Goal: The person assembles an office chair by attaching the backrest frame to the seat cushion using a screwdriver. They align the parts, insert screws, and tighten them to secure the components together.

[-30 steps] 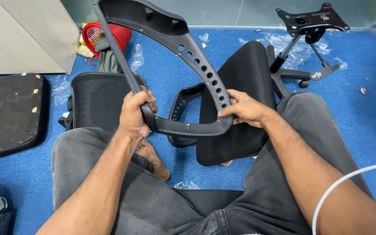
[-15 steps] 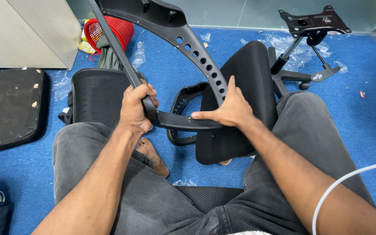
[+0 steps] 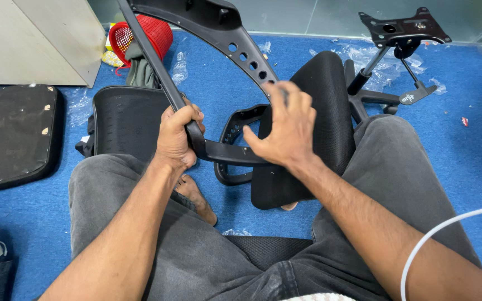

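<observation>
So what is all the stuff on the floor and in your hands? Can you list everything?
chair frame: 1, black with holes, held up in the middle
mesh pad: 1, black, on the carpet behind the left hand
cushion: 1, black, between the knees
armrest loop: 1, black, under the frame
chair base: 1, black, top right
flat seat board: 1, black, far left
basket: 1, red, top left
carpet: blue
left hand: grip shut on the frame
right hand: fingers spread, open, at the frame

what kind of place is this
Probably an office floor used for chair assembly: blue carpet, a glass partition, a wheeled chair base, and torn plastic wrap lying about.
</observation>
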